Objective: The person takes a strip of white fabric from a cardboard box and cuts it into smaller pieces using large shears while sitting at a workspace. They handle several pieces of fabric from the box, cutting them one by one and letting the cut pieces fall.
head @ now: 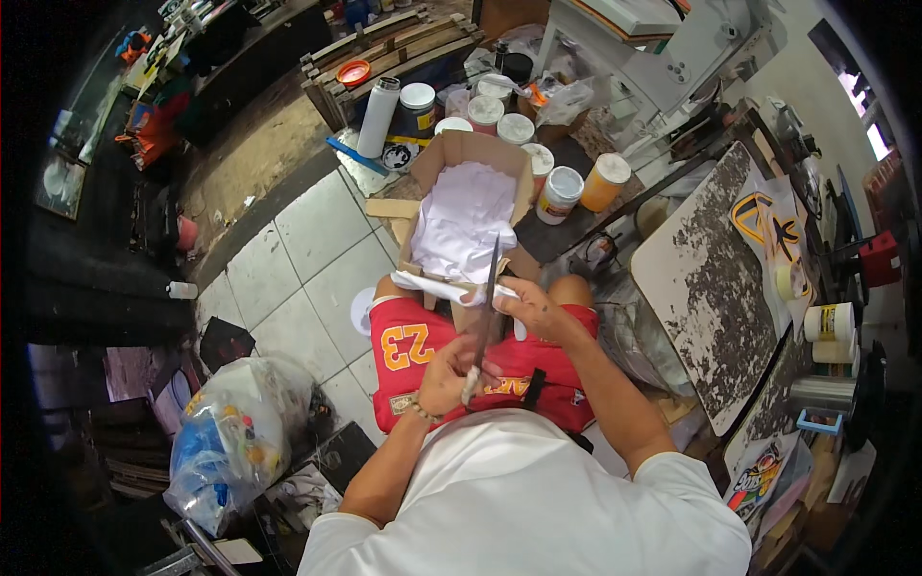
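My left hand is closed around the wrapped, whitish handle of a long, narrow dark blade, probably a knife. The blade points away from me, across white cloth. My right hand pinches a strip of white cloth just right of the blade, at the near edge of a cardboard box. Folded white fabric fills the box, which stands in front of my knees. A white piece hangs below my right fingers. Whether the blade touches the cloth is hard to tell.
Lidded tubs and a white bottle stand beyond the box. A worn board leans at the right. Stuffed plastic bags lie on the left. Slatted wood is at the back.
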The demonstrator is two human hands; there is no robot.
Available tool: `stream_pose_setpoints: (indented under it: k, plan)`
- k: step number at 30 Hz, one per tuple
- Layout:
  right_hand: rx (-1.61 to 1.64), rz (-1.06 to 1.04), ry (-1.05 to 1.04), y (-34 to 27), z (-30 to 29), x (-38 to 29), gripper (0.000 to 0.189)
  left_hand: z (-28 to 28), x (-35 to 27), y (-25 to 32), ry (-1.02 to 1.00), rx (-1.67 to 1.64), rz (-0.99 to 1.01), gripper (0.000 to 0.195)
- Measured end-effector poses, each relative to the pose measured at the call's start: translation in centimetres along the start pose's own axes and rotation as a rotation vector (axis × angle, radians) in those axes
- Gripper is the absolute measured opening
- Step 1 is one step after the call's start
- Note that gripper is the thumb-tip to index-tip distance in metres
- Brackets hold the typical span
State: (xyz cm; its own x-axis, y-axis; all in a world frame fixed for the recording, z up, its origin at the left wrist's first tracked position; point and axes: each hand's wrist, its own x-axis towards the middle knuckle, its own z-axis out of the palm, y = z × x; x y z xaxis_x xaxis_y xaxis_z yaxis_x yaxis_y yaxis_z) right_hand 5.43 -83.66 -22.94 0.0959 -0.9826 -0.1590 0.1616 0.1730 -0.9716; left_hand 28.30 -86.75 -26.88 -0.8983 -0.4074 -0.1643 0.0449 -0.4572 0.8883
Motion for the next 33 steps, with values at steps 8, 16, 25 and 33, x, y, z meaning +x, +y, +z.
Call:
stream_pose_setpoints:
  k: [8, 16, 25, 33]
  plan:
    - [-0.108, 0.007, 0.244, 1.8, -1.5, 3.2, 0.033, -1.8, 0.0, 3.8, 0.104, -0.109, 0.051, 0.076]
    - [1.128, 0.109, 0.426, -3.2, -4.9, 13.2, 0.09, -3.1, -3.1, 4.0, 0.338, -0.102, 0.1, 0.074]
    - [0.776, 0.069, 0.274, -3.0, 0.5, 10.7, 0.034, -3.3, -6.8, 2.4, 0.565, -0.055, 0.078, 0.068]
    - [-0.108, -0.381, -0.025, -9.9, 6.7, 6.9, 0.018, -8.9, 0.6, 1.2, 0.876, 0.047, 0.372, 0.065]
